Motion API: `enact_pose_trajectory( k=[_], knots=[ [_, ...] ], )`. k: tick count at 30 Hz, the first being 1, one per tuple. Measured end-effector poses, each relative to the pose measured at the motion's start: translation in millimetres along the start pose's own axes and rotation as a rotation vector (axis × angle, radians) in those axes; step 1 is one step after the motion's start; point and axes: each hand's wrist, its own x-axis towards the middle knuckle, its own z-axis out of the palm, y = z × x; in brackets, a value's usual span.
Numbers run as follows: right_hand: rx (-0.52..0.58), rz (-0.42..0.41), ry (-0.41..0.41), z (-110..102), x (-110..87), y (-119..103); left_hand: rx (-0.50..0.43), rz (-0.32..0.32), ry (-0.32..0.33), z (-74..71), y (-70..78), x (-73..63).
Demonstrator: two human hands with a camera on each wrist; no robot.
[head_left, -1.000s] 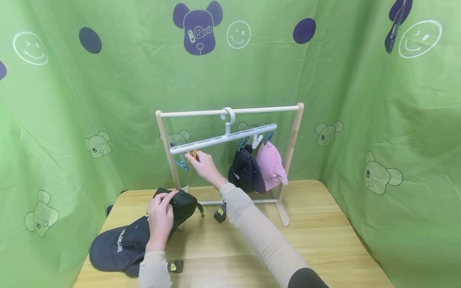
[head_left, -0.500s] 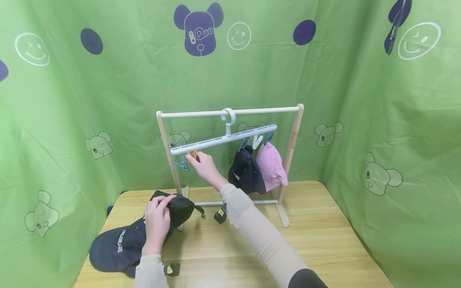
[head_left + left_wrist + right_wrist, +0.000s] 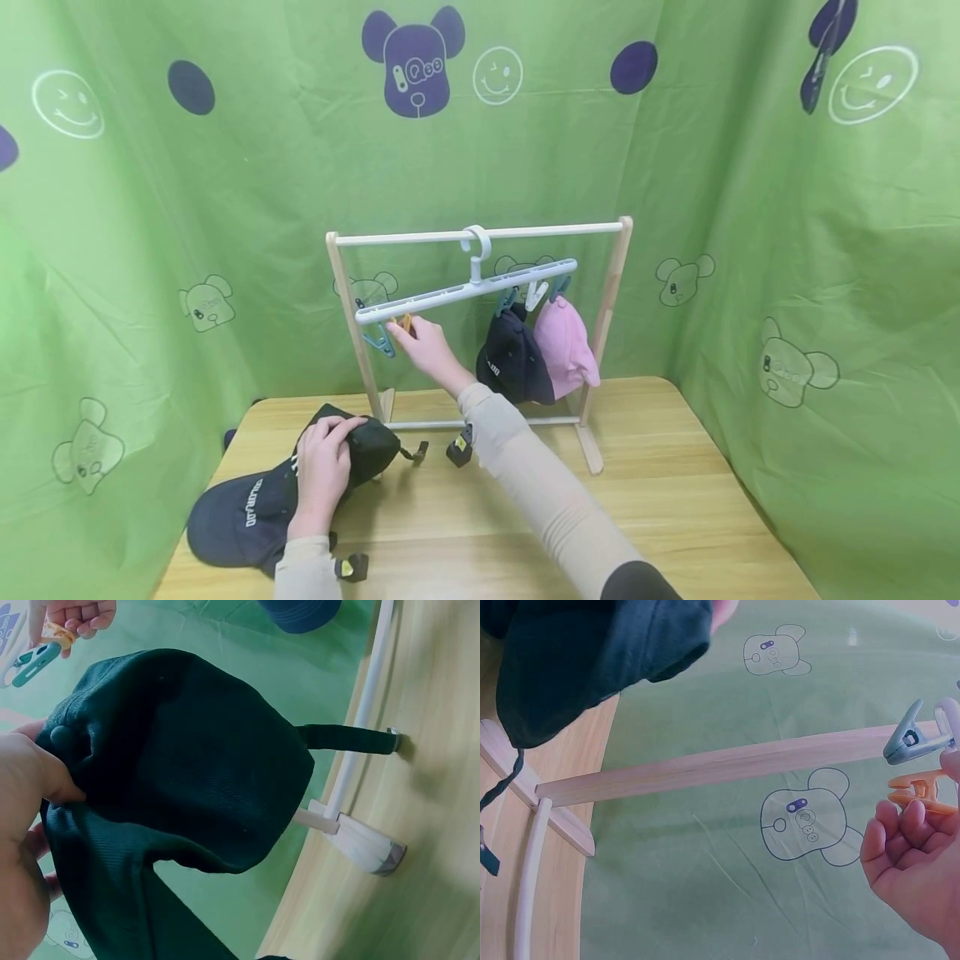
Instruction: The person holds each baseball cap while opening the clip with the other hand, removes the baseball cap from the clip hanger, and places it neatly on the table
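Observation:
My left hand grips a dark baseball cap by its crown, thumb near the top button in the left wrist view. The cap's back strap dangles toward the rack's foot. Up at the low left end of a pale clip hanger, my right hand pinches an orange clothespin between thumb and fingers. Beside it a blue-green clothespin hangs with nothing in it. A navy cap with white lettering lies on the table, partly behind my left hand and the held cap.
The hanger hooks over the top bar of a wooden rack, tilted down to the left. At its right end hang another dark cap and a pink cap, with a white clothespin between them. Green printed curtains enclose the table.
My left hand has shifted a little left and toward me, taking the dark cap along, away from the rack's left post. My right hand stays at the orange clothespin.

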Motion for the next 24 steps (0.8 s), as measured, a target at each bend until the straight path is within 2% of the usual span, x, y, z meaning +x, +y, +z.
enact_pose_trajectory(
  k=[7,24],
  knots=[
    [0.014,0.001,-0.005,0,-0.7,0,0.008,0.006,-0.019,-1.7,-5.2,-4.9],
    [0.007,0.007,-0.001,-1,-3.6,0,0.020,0.018,-0.096,-0.3,-6.0,-18.5]
  ],
)
